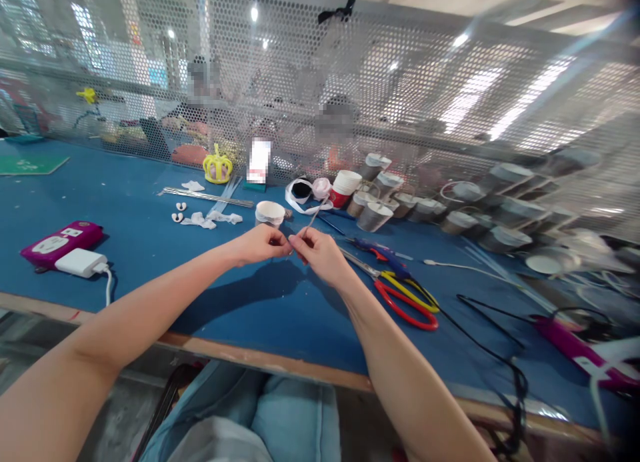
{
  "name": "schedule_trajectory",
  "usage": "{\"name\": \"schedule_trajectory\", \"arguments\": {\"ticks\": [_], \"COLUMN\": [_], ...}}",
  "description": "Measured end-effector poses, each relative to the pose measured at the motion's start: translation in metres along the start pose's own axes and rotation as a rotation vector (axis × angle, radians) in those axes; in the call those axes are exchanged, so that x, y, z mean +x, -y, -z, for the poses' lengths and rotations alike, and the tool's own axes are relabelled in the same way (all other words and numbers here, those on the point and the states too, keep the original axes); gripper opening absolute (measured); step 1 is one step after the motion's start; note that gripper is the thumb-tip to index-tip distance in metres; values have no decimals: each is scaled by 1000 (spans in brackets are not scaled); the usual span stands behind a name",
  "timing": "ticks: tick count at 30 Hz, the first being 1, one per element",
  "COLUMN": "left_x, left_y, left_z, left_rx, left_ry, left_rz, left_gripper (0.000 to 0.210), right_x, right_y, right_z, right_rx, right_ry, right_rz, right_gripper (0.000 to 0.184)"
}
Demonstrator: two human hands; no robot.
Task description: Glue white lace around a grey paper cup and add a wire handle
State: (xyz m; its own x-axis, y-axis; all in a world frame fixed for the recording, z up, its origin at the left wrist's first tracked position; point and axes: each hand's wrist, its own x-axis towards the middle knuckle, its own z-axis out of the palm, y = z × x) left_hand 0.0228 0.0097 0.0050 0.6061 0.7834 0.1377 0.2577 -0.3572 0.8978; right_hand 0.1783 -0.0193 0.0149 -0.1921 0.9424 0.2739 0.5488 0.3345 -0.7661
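Observation:
Above the blue tabletop, my left hand (263, 244) is closed in a pinch, and whatever lies between its fingertips is too small to name. Almost touching it, my right hand (320, 252) is closed too, with a thin greyish stick (314, 217) rising out of its fingers. Between both sets of fingertips a tiny bit shows, which I cannot make out. Just behind my left hand stands a white paper cup (270, 213). To the right of my right wrist lie large scissors (406, 304) with red and yellow handles and a blue-handled hand tool (383, 254).
A magenta power strip (83, 235) with a white plug lies left; another magenta strip (575, 345) and black cables lie right. Several metal cups (375, 215) stand along a perforated screen (400, 102). White scraps (203, 220), a yellow crown-shaped thing (218, 167) and metal rods (210, 196) lie behind.

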Motion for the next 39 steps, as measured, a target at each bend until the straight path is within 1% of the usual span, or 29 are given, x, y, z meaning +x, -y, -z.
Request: {"name": "schedule_trajectory", "arguments": {"ticks": [4, 10, 14, 21, 23, 26, 28, 30, 34, 36, 39], "left_x": [2, 3, 2, 1, 0, -2, -2, -3, -3, -2, -1], "left_y": [4, 5, 4, 3, 1, -2, -3, -4, -5, -4, -2], "left_z": [0, -2, -3, -6, -6, -5, -4, -3, 0, 2, 3], "left_rx": [53, 69, 71, -12, -58, -162, -211, -215, -160, -89, 93], "left_ry": [-27, -32, -39, -36, -28, -5, 0, 5, 35, 42, 5], "left_rz": [-38, -49, -38, 14, 32, 78, 110, 119, 85, 43, -37], "left_gripper": [22, 23, 23, 19, 19, 22, 22, 23, 19, 16, 15], "right_x": [0, 1, 3, 3, 2, 1, 0, 0, 1, 1, 1], "right_y": [1, 1, -1, -4, -3, -2, -1, -1, -1, -1, -1], "right_z": [-1, -2, -4, -7, -6, -4, -1, 0, 1, 1, 1], "right_rx": [-92, -169, -188, -182, -96, 151, 242, 222, 111, 75, 27], "right_ry": [-46, -81, -105, -184, -129, 50, 100, 86, 47, 44, 49], "right_rz": [0, 22, 28, 23, 8, -10, -13, -16, 3, 7, 9], "right_gripper": [28, 32, 33, 36, 35, 29, 29, 30, 28, 26, 25]}}
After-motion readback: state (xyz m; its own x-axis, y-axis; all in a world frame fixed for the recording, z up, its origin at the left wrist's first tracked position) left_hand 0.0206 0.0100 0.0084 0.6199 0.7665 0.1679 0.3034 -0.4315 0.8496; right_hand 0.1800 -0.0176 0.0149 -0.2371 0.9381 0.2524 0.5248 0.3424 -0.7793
